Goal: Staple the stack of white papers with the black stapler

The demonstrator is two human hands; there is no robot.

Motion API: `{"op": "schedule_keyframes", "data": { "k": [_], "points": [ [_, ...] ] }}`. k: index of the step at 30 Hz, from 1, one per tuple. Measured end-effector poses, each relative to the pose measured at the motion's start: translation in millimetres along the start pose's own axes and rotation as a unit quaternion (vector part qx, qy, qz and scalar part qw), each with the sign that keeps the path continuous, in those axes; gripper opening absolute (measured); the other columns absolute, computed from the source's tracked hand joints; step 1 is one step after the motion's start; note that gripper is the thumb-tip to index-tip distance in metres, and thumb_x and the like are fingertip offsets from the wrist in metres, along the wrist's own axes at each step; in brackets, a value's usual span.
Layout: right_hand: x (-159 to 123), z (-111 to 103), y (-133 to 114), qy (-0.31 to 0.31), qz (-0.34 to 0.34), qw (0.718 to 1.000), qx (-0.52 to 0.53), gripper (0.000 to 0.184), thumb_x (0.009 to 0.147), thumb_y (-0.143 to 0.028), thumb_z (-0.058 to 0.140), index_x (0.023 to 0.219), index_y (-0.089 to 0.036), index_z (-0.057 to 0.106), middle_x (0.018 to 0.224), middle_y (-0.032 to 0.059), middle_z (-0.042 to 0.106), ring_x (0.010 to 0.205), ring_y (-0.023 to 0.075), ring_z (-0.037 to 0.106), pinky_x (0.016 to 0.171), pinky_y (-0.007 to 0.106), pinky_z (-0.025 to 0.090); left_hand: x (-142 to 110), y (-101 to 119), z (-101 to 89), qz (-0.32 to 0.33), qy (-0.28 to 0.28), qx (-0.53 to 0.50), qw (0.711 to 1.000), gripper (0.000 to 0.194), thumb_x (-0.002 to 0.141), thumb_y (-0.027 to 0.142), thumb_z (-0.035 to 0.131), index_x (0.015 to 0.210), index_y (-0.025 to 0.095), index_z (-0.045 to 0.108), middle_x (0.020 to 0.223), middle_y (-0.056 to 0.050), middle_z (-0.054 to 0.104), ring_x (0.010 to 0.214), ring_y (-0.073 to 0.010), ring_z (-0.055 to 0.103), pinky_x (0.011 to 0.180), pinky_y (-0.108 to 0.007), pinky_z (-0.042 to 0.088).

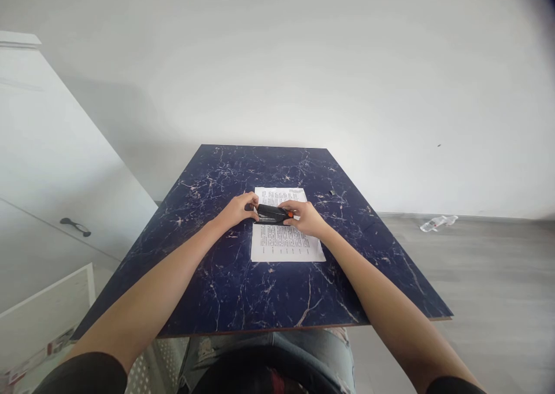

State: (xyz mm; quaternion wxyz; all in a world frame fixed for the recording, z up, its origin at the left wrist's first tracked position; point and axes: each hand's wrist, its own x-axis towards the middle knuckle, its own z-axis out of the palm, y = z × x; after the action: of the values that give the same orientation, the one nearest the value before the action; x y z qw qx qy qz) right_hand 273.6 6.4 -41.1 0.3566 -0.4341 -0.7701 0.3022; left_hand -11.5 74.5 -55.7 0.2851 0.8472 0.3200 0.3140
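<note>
A black stapler point(272, 214) with an orange part at its right end lies sideways over a stack of printed paper point(286, 246). My right hand point(304, 218) grips the stapler's right end, thumb on the near side and fingers on the far side. At the other end, my left hand point(241, 209) pinches the stapler's left tip between thumb and fingers. The stapler's jaws look parted, with a gap between its upper and lower arms. Printed lines show above and below it on the sheet.
The paper rests on a dark blue marble-patterned table point(234, 301). Right of the paper is a small dark item point(332, 192), too small to name. A white cabinet point(52, 151) stands at the left. Clear crumpled plastic point(437, 223) lies on the floor by the wall.
</note>
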Motion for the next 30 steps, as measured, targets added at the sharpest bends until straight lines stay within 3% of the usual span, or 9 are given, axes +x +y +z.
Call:
{"op": "schedule_keyframes", "data": {
  "k": [6, 11, 15, 18, 21, 23, 25, 30],
  "points": [
    [0, -1, 1, -0.007, -0.004, 1.000, -0.020, 0.045, 0.077, -0.013, 0.076, 0.119, -0.028, 0.071, 0.105, 0.0034, 0.076, 0.102, 0.0245, 0.072, 0.098, 0.047, 0.059, 3, 2, -0.2, 0.023, -0.009, 0.082, 0.996, 0.027, 0.080, 0.036, 0.082, 0.098, 0.023, 0.067, 0.090, -0.002, 0.067, 0.088, -0.0231, 0.063, 0.087, -0.039, 0.047],
    [-1, 6, -8, -0.013, -0.037, 0.995, -0.093, 0.045, 0.083, -0.019, 0.073, 0.127, -0.025, 0.067, 0.109, 0.0058, 0.075, 0.098, 0.0248, 0.071, 0.091, 0.045, 0.058, 3, 2, -3.0, 0.025, -0.027, 0.080, 0.996, 0.028, 0.082, 0.040, 0.082, 0.099, 0.023, 0.068, 0.091, -0.002, 0.068, 0.090, -0.0234, 0.063, 0.087, -0.039, 0.047],
    [2, 16, -11, 0.008, -0.026, 0.994, -0.106, 0.051, 0.086, -0.030, 0.076, 0.135, -0.026, 0.062, 0.117, 0.0086, 0.075, 0.103, 0.0266, 0.071, 0.090, 0.043, 0.057, 0, 5, -5.5, 0.020, -0.030, 0.082, 0.996, 0.033, 0.079, 0.046, 0.083, 0.100, 0.024, 0.069, 0.095, -0.003, 0.068, 0.093, -0.0241, 0.063, 0.087, -0.039, 0.048],
    [3, 19, -10, 0.025, -0.026, 0.993, -0.111, 0.041, 0.088, -0.029, 0.074, 0.129, -0.027, 0.066, 0.118, 0.0077, 0.075, 0.104, 0.0260, 0.071, 0.090, 0.041, 0.056, -3, 10, -8.1, 0.006, 0.008, 0.056, 0.998, 0.032, 0.082, 0.047, 0.080, 0.101, 0.024, 0.068, 0.096, -0.004, 0.070, 0.096, -0.0243, 0.064, 0.089, -0.039, 0.049],
    [2, 19, -8, 0.034, -0.035, 0.992, -0.113, 0.032, 0.088, -0.026, 0.074, 0.119, -0.026, 0.071, 0.111, 0.0058, 0.076, 0.098, 0.0245, 0.071, 0.087, 0.040, 0.056, -3, 12, -10.1, -0.016, 0.095, 0.058, 0.994, 0.022, 0.092, 0.042, 0.067, 0.101, 0.022, 0.065, 0.096, -0.004, 0.070, 0.095, -0.0227, 0.065, 0.090, -0.038, 0.050],
    [2, 17, -7, 0.061, -0.027, 0.992, -0.103, 0.029, 0.086, -0.026, 0.075, 0.115, -0.026, 0.073, 0.107, 0.0053, 0.077, 0.095, 0.0243, 0.072, 0.086, 0.039, 0.056, -1, 10, -10.0, -0.030, 0.139, 0.079, 0.987, 0.018, 0.095, 0.039, 0.060, 0.100, 0.021, 0.064, 0.097, -0.005, 0.070, 0.092, -0.0219, 0.065, 0.089, -0.038, 0.049],
    [1, 11, -5, 0.108, -0.008, 0.990, -0.088, 0.028, 0.084, -0.027, 0.076, 0.111, -0.026, 0.074, 0.104, 0.0054, 0.078, 0.093, 0.0247, 0.072, 0.084, 0.039, 0.057, 0, 6, -8.5, -0.042, 0.149, 0.103, 0.983, 0.017, 0.096, 0.037, 0.059, 0.100, 0.021, 0.062, 0.096, -0.005, 0.070, 0.091, -0.0220, 0.064, 0.089, -0.038, 0.049],
    [-1, -20, 3, 0.253, 0.052, 0.964, -0.068, 0.031, 0.082, -0.034, 0.073, 0.111, -0.023, 0.074, 0.104, 0.0083, 0.077, 0.092, 0.0263, 0.072, 0.082, 0.040, 0.058, 1, -2, -1.1, -0.053, 0.085, 0.192, 0.976, 0.030, 0.095, 0.043, 0.061, 0.115, 0.021, 0.063, 0.113, -0.010, 0.068, 0.106, -0.0290, 0.059, 0.097, -0.047, 0.045]
  ]
}}
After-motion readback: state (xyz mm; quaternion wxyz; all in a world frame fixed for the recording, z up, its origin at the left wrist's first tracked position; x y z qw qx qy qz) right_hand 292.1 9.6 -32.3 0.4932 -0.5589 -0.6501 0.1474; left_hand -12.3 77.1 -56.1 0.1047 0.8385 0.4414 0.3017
